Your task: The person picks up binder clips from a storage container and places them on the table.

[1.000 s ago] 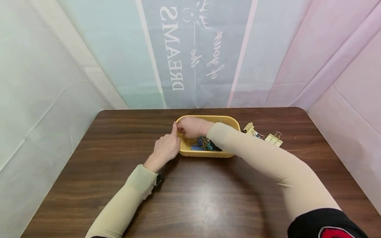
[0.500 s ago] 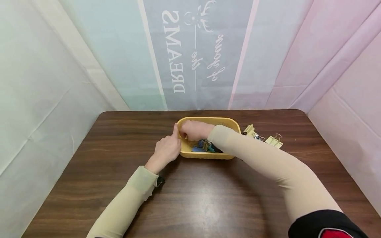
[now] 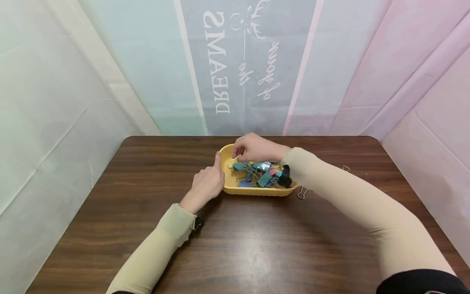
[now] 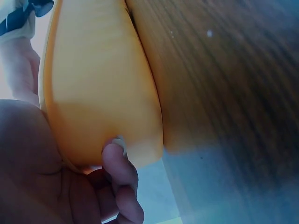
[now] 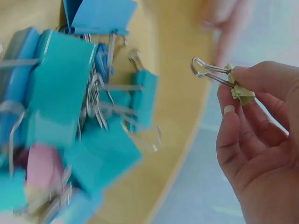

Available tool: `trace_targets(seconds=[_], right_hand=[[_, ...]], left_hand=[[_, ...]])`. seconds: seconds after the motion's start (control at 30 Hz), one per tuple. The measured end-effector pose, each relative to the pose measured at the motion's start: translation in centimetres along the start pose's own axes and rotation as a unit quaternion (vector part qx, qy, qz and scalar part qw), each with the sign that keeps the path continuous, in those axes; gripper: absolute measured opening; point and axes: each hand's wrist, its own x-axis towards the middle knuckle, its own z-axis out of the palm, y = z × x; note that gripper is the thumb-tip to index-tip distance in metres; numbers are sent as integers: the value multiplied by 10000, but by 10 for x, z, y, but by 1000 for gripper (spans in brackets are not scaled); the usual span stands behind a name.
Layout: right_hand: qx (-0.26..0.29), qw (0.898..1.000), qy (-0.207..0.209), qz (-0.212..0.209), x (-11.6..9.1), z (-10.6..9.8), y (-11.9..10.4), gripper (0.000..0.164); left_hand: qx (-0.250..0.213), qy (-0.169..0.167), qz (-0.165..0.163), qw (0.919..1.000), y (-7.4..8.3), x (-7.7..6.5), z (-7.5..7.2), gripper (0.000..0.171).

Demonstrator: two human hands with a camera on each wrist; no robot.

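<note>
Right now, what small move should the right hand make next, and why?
Probably lift the small pale-yellow clip away from the yellow box and carry it rightward. The right hand pinches it, the left hand is against the box's left end, and wire loops, seemingly other clips', show on the table beyond the box's right end.

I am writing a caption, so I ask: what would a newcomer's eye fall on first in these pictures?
Probably the rounded yellow tray on the brown wood-grained table, holding mostly blue and teal metal binder clips. Then the right hand, pinching a small pale-yellow binder clip at the tray. Behind the table, large white mirrored lettering shows on the pastel fabric backdrop.
</note>
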Motion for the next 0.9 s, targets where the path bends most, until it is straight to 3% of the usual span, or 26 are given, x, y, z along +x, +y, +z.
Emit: trace_targets(seconds=[0.27,0.53,0.7,0.9], right_hand=[[-346,9987,354,149,-71,-39,18,4],[-177,9919,247,1233,-137,-49,56,4],[-472,9890,90,1399,-158,-41,78,8],[-386,9882,-245,1459,-166,-29,92,16]], left_hand=[[-35,-45,-17,10000,1,0,0,66],[-63,-27,-8,10000,0,-1,-2,66],[-83,-26,4,10000,0,-1,-1,66],[-79,-40,-25,10000,1,-1,-1,66]])
